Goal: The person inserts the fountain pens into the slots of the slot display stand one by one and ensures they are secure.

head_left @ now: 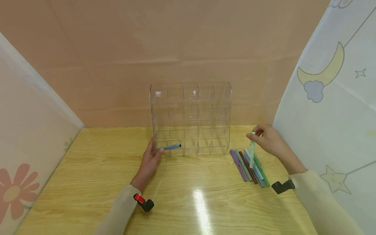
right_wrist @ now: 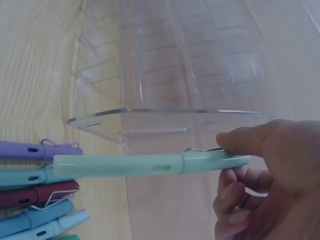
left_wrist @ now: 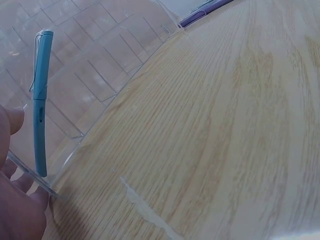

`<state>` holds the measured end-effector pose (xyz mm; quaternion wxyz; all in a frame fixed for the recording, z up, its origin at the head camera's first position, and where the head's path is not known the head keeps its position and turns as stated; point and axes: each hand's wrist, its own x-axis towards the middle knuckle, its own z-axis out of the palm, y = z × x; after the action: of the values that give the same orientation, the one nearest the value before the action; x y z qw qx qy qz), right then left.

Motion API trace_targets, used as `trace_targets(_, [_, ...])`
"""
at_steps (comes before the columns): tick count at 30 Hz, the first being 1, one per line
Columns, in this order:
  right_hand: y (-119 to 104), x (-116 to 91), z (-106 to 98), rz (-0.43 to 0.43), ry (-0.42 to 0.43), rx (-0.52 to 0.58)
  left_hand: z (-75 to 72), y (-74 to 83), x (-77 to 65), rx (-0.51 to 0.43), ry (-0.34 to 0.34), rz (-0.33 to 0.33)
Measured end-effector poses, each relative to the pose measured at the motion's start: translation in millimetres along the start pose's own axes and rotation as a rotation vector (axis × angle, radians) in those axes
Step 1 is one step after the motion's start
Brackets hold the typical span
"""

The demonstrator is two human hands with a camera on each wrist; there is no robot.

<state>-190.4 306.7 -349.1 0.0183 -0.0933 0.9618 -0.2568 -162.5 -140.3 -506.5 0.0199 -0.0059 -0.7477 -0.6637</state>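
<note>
At the near edge, 2 pale sleeves [head_left: 118, 209] reach in over the wood-grain table [head_left: 176, 209], each with a dark device [head_left: 144, 202] at the wrist. Ahead on the right lie 6 capped pens [head_left: 238, 164] side by side: purple, teal, dark red, blue, light blue and green; any lettering on them is too small to read.

Above this group, the right hand [head_left: 268, 140] pinches a mint-green pen [right_wrist: 135, 165] near its clip end, thumb on 1 side and finger on the other, the gap between them just the barrel's thickness. The pen's free end points down over the group.

The left hand [head_left: 149, 161] grips the lower left side of the clear rack [head_left: 191, 114], thumb at the front and fingers outside the wall. A blue pen [head_left: 172, 147] lies slanting at the rack's bottom left, by that thumb; whether they touch, I cannot tell. The rack stands upright on the table, its compartments in rows. Beyond it hangs a plain orange-brown backdrop [head_left: 191, 42].
</note>
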Motion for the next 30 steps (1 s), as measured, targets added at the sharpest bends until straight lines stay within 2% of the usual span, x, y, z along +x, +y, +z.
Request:
trace_targets(16, [-23, 1, 8, 0.005, 0.073, 0.076, 0.1, 0.7, -0.8, 0.014, 0.005, 0.030])
trace_targets(24, [-32, 2, 18, 0.005, 0.089, 0.108, 1.0, 0.6, -2.5, 0.002, 0.001, 0.018])
trace_targets(30, [-40, 6, 27, -0.017, 0.107, 0.175, -0.4, 1.0, -1.5, 0.010, 0.003, 0.014])
